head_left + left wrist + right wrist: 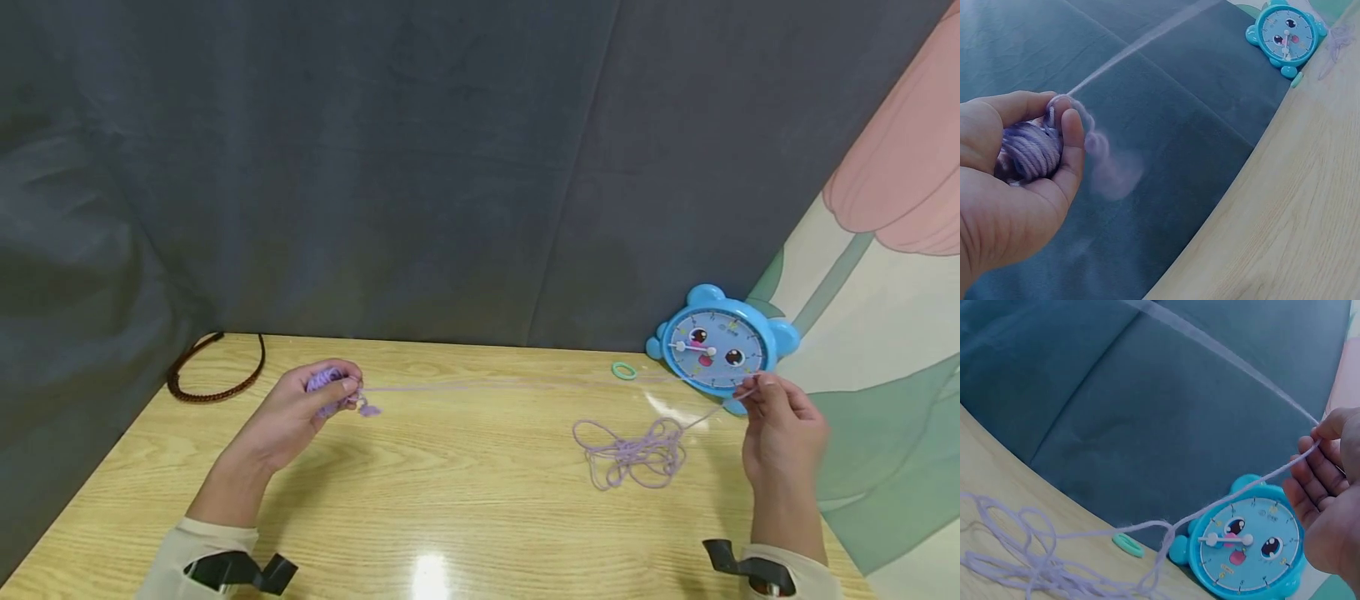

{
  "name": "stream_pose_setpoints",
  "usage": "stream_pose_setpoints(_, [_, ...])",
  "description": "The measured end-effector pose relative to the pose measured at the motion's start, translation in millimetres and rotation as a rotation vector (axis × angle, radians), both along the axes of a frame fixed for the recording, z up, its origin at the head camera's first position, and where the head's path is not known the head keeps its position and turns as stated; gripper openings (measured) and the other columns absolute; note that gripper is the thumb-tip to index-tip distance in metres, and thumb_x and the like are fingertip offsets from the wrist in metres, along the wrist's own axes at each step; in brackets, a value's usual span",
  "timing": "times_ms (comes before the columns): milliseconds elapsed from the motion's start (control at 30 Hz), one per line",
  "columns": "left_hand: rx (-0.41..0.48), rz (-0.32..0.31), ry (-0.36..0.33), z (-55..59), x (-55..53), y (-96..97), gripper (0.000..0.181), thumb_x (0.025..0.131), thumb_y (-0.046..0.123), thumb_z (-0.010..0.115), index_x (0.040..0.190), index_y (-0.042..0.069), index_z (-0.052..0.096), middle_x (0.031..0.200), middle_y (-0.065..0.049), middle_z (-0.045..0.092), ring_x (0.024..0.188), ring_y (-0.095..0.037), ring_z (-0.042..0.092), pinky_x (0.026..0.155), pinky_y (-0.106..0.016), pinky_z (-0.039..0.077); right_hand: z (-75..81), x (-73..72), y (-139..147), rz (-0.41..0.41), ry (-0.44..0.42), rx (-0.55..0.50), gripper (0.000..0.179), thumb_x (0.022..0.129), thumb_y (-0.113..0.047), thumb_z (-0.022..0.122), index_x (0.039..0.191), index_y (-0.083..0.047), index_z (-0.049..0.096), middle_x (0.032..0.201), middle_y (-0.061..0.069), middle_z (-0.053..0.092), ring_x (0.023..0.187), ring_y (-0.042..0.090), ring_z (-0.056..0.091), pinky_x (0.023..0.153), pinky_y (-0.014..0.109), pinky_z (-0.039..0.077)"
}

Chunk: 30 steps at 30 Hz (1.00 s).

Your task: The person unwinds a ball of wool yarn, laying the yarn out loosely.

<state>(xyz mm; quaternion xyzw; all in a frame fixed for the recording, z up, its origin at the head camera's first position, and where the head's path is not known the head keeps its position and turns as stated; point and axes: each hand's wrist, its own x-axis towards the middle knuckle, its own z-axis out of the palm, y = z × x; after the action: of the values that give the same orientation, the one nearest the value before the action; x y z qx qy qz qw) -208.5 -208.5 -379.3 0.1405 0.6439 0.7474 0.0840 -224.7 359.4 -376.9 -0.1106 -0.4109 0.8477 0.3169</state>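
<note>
My left hand (303, 412) grips a small wound ball of lilac yarn (1034, 150), fingers and thumb curled round it. From that hand dangles a short tail with a fuzzy lilac tuft (1116, 175), blurred in the left wrist view. A strand of yarn (1229, 356) stretches across to my right hand (783, 429), which pinches it between thumb and forefinger, the other fingers loosely bent. Past the pinch, the yarn slants down to a loose, looped heap of yarn (637, 454) on the table's right half.
A blue animal-shaped toy clock (716, 350) leans at the back right, close to my right hand. Beside it lies a small green ring (624, 371). A brown braided band (217, 396) lies at the table's back left. Dark cloth (375, 167) hangs behind the wooden table (465, 500).
</note>
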Motion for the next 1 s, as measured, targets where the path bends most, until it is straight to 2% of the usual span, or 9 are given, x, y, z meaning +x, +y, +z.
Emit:
stream_pose_setpoints(167, [0.017, -0.005, 0.008, -0.5, 0.1, -3.0, 0.009, 0.105, 0.012, 0.06, 0.109, 0.01, 0.068, 0.104, 0.003, 0.066, 0.091, -0.008, 0.066, 0.086, -0.022, 0.058, -5.3, -0.5, 5, -0.008, -0.037, -0.027, 0.008, 0.09, 0.003, 0.075, 0.091, 0.011, 0.072, 0.075, 0.013, 0.072, 0.067, 0.022, 0.067, 0.064, 0.025, 0.061])
stream_pose_setpoints(400, [0.026, -0.012, 0.019, 0.3, 0.9, -3.7, 0.01, 0.105, 0.01, 0.059, 0.111, 0.007, 0.067, 0.102, 0.004, 0.065, 0.089, -0.007, 0.065, 0.085, -0.02, 0.058, -10.3, -2.4, 6, 0.015, -0.099, 0.006, 0.012, 0.089, -0.003, 0.08, 0.094, 0.006, 0.075, 0.079, 0.01, 0.073, 0.07, 0.02, 0.068, 0.069, 0.023, 0.061])
stream_pose_setpoints(500, [0.025, -0.005, 0.022, 0.9, 0.9, -3.5, 0.01, 0.105, 0.01, 0.059, 0.111, 0.005, 0.066, 0.101, 0.003, 0.065, 0.087, -0.007, 0.064, 0.084, -0.02, 0.058, -11.2, -3.6, 6, 0.021, -0.093, 0.021, 0.009, 0.09, -0.002, 0.078, 0.092, 0.005, 0.075, 0.078, 0.01, 0.074, 0.07, 0.019, 0.068, 0.069, 0.023, 0.061])
stream_pose_setpoints(800, [0.035, -0.014, 0.026, 2.2, -0.4, -3.1, 0.01, 0.105, 0.009, 0.059, 0.11, 0.006, 0.067, 0.1, 0.005, 0.065, 0.086, -0.006, 0.065, 0.081, -0.02, 0.058, -21.0, -4.2, 11, 0.008, -0.173, 0.047, 0.004, 0.091, 0.0, 0.075, 0.091, 0.004, 0.076, 0.076, 0.007, 0.075, 0.072, 0.016, 0.07, 0.07, 0.021, 0.061])
stream_pose_setpoints(1000, [0.038, -0.029, 0.026, 2.1, 0.5, -1.4, 0.009, 0.105, 0.01, 0.059, 0.109, 0.008, 0.067, 0.101, 0.004, 0.065, 0.087, -0.005, 0.065, 0.081, -0.019, 0.058, -20.8, -8.7, 4, -0.024, -0.264, 0.195, 0.007, 0.092, -0.004, 0.075, 0.099, -0.002, 0.078, 0.084, -0.002, 0.077, 0.082, 0.007, 0.075, 0.076, 0.013, 0.058])
